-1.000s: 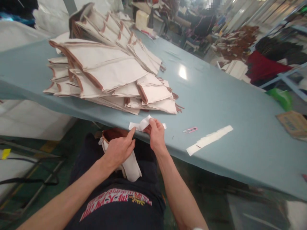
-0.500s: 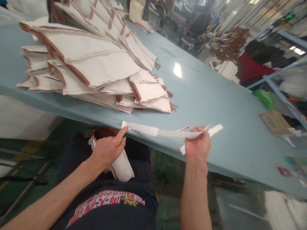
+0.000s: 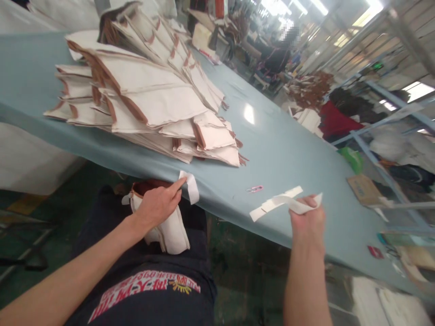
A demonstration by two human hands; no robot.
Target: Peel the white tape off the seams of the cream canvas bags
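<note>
My left hand (image 3: 158, 203) is closed, its index finger stretched forward onto a short white strip (image 3: 193, 186) at the table's front edge. The thumb is hidden. Beneath this hand, against my lap, is a white fabric pouch (image 3: 175, 233) with brown trim at its opening. My right hand (image 3: 307, 219) is closed on a longer white strip (image 3: 299, 206), which curls over the fingers. Beside it, a flat white strip (image 3: 267, 206) lies on the table. Pink-handled thread snips (image 3: 255, 189) lie a little further in.
A large stack of white fabric pieces (image 3: 152, 99) with brown edging covers the left part of the blue-green table (image 3: 299, 154). A cardboard box (image 3: 363, 190) and green bag (image 3: 351, 159) are by a metal rack at right. A person (image 3: 277, 59) is in the background.
The long white strip stretched between my hands is now in two separate pieces. My right hand has moved right and down with the longer piece; the short one stays at my left finger.
</note>
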